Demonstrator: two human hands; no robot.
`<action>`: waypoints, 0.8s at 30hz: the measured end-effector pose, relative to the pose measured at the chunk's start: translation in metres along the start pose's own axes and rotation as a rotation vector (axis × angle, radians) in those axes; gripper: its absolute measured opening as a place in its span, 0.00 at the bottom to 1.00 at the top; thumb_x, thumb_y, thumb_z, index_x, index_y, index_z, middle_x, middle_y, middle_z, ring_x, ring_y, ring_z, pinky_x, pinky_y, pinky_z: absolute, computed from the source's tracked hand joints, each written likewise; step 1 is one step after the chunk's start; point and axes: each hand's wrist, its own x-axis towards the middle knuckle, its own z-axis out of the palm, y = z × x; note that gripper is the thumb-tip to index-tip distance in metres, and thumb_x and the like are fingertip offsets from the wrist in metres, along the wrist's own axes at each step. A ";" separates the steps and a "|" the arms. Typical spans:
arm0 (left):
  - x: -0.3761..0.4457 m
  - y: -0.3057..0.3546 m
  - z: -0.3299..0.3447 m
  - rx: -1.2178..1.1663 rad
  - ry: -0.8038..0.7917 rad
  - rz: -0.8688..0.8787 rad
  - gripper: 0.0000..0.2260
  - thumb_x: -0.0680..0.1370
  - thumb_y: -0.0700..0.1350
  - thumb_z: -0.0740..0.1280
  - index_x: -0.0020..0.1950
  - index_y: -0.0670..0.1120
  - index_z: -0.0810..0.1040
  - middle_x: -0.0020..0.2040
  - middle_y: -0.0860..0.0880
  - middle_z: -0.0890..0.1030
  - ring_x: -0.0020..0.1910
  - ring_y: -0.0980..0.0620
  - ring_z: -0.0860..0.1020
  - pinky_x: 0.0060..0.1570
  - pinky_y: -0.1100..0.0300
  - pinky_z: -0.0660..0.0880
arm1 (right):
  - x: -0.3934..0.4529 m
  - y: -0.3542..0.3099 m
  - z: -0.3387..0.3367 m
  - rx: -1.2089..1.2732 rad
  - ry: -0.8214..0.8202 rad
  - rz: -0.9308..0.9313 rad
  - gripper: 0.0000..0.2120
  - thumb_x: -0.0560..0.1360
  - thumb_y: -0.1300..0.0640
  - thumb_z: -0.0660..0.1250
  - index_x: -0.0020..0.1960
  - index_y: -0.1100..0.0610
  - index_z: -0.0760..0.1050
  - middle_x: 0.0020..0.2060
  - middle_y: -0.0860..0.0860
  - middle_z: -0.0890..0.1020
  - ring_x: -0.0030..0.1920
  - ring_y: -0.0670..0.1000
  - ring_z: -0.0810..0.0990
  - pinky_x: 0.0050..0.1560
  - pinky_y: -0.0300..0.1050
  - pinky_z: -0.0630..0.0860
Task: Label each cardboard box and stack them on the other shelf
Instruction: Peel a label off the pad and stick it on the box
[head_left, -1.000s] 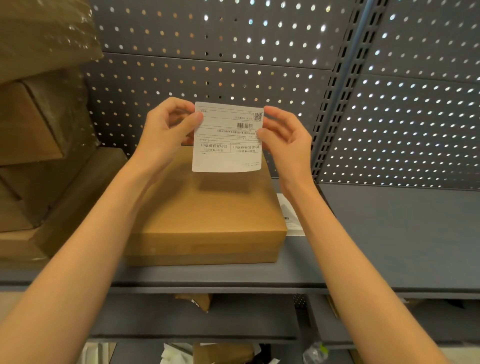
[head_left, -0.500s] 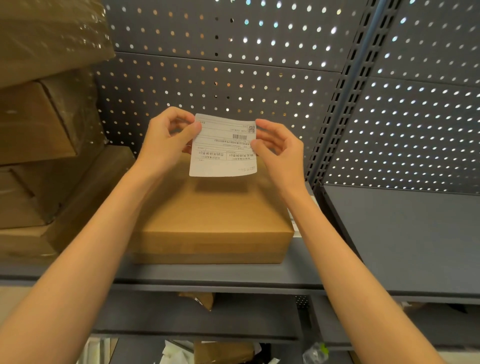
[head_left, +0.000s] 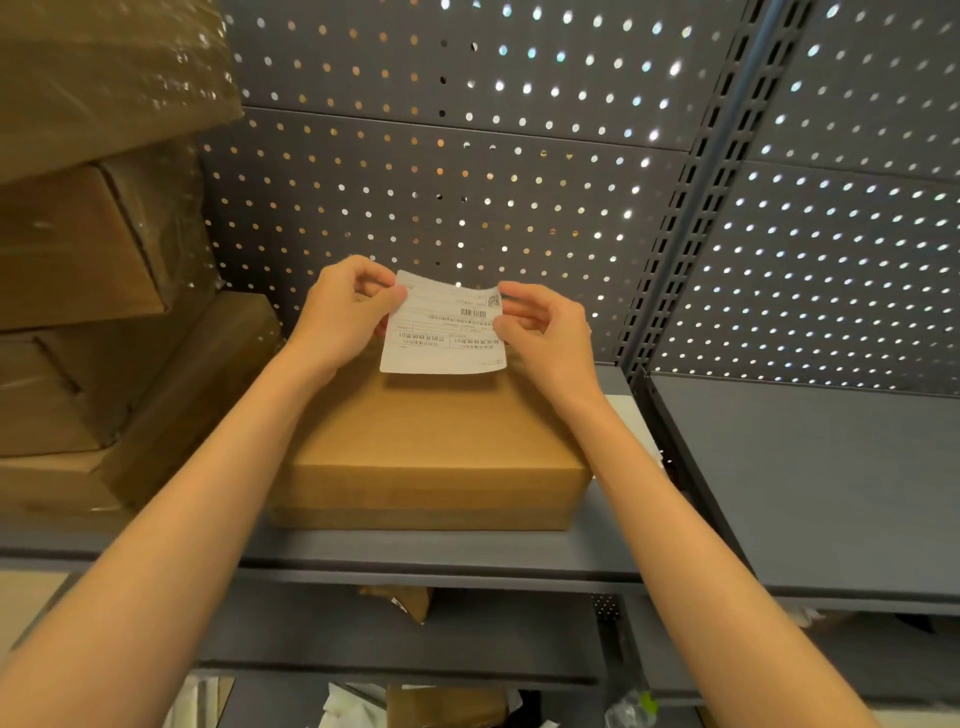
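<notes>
Label lowered closer to the cardboard box top since a second ago.
The label (head_left: 444, 332) hides the back edge of the cardboard box (head_left: 426, 447) on the shelf (head_left: 415, 553); its print is unreadable. Left hand (head_left: 343, 312) and right hand (head_left: 545, 332) each pinch a top corner, arms outstretched.

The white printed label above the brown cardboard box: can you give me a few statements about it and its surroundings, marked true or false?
1. Both the left hand and right hand pinch the white printed label. True.
2. The label is stuck flat on the brown cardboard box. False: it is held above the box's far edge.
3. The box sits on a grey metal shelf. True.
4. The grey shelf to the right holds stacked boxes. False: none show there.
</notes>
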 end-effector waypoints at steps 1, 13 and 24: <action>0.000 -0.002 0.001 0.017 -0.003 -0.013 0.05 0.78 0.42 0.65 0.52 0.42 0.74 0.39 0.53 0.77 0.37 0.58 0.77 0.36 0.66 0.74 | 0.000 0.001 0.001 -0.024 -0.010 0.002 0.17 0.72 0.69 0.65 0.60 0.61 0.77 0.51 0.54 0.83 0.49 0.47 0.81 0.54 0.39 0.77; 0.000 -0.016 0.014 0.331 -0.011 -0.069 0.04 0.78 0.43 0.65 0.51 0.45 0.74 0.36 0.52 0.74 0.44 0.48 0.76 0.56 0.48 0.74 | -0.003 0.001 0.007 -0.342 -0.114 0.020 0.11 0.73 0.68 0.63 0.53 0.64 0.80 0.48 0.55 0.84 0.41 0.49 0.79 0.40 0.25 0.70; -0.003 -0.019 0.023 0.587 0.028 0.015 0.05 0.78 0.45 0.64 0.50 0.44 0.76 0.43 0.45 0.79 0.42 0.47 0.77 0.44 0.49 0.77 | -0.001 0.007 0.017 -0.597 -0.123 -0.048 0.05 0.70 0.69 0.59 0.37 0.68 0.72 0.30 0.62 0.77 0.33 0.60 0.73 0.40 0.52 0.73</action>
